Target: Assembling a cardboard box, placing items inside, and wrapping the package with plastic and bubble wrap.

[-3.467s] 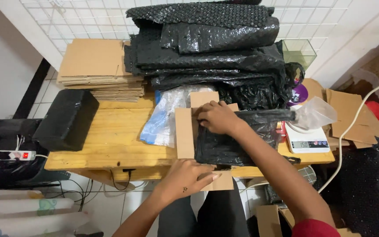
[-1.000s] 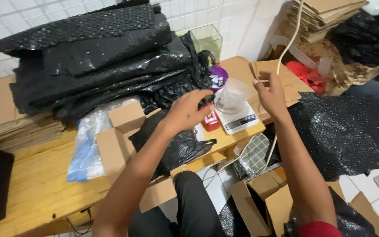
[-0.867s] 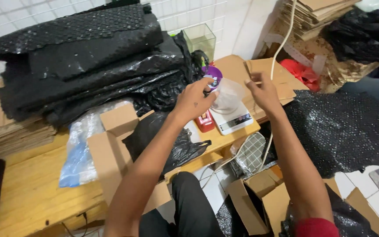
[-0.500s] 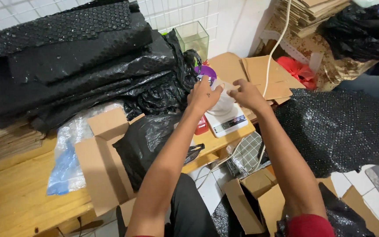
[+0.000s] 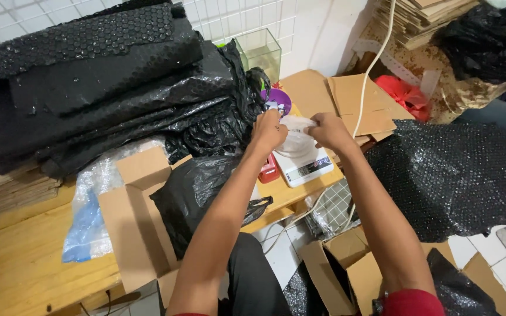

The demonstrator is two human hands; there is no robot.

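Above the white digital scale [image 5: 307, 167] on the bench [image 5: 24, 257], left hand [image 5: 269, 130] and right hand [image 5: 328, 130] both pinch a crumpled clear plastic bag [image 5: 295, 137]; working it low over the scale's platform would keep it controlled. Black bag [image 5: 197, 196] lies left of the scale.

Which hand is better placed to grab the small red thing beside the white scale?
Left, probably. The left hand sits directly above the small red object; the right hand is over the white scale's far side.
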